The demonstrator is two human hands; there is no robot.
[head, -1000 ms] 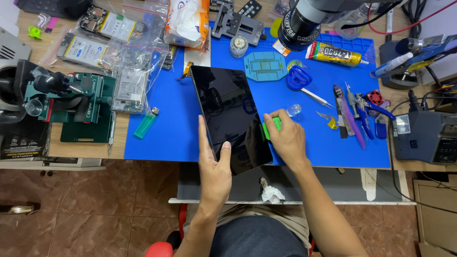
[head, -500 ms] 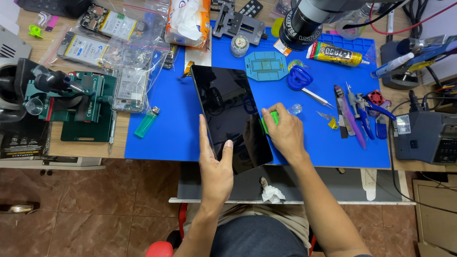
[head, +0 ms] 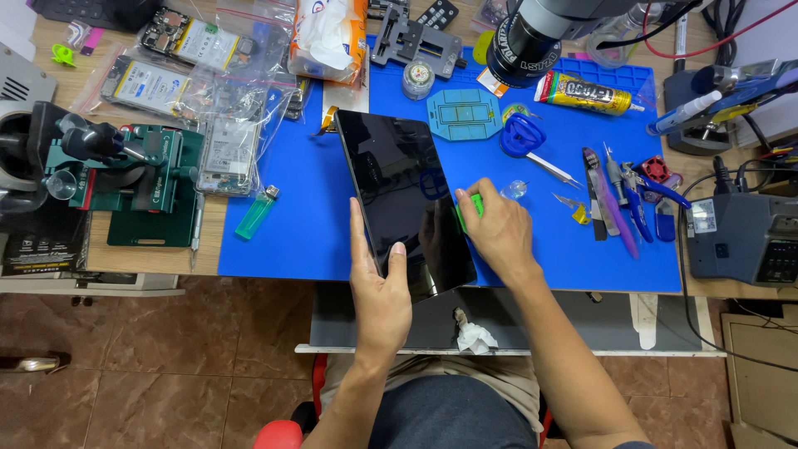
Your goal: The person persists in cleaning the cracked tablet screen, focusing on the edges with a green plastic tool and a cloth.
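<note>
The dark tablet (head: 405,199) lies glass-up on the blue mat (head: 283,241), its near end jutting over the front edge of the table (head: 141,258) toward us. Our left hand (head: 378,283) steadies that near end, fingers (head: 357,229) stretched almost flat on the left edge and thumb resting on the glass, pinning rather than gripping. Our right hand (head: 497,233) sits at the right edge, fingers curled closed around a small green pry tool (head: 475,206) pressed to the seam. We judge the work goes best if the tool stays shallow and level with the seam while the left hand keeps the slab from sliding. The glass is smooth, glossy and mirrors the hands; the mat looks soft and matte. Further out lie a translucent green lighter (head: 256,214), blue-handled scissors (head: 524,137), a yellow glue tube (head: 586,93) and a crumpled white tissue (head: 475,337).
</note>
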